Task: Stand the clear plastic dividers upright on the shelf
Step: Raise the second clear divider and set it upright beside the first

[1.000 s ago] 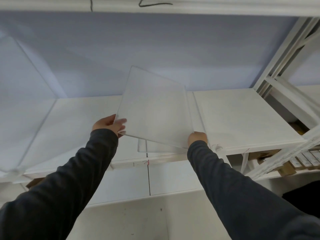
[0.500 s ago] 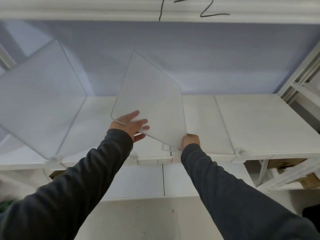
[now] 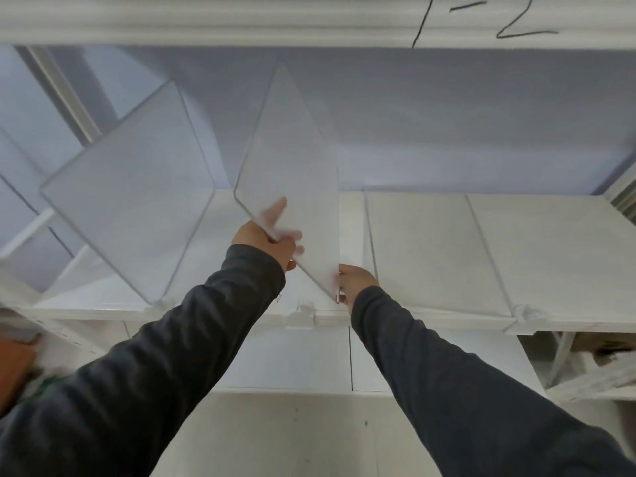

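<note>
Clear divider [image 3: 292,173] now steeper than before, near upright, left hand [image 3: 266,241] and right hand [image 3: 356,282] both gripping it

One clear plastic divider [image 3: 292,173] stands nearly upright on the white shelf [image 3: 430,256], its low front corner near the shelf's front edge. Another divider [image 3: 127,197] stands to its left. A third [image 3: 481,249] lies flat on the right.

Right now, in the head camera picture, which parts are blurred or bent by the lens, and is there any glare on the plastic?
Head view: the left hand is smeared by motion where it shows through the held divider; the right hand is sharper. Head view: the wide lens makes the standing divider lean outward. Head view: light is soft, with no strong glare, only bright lines on the plastic edges.
</note>
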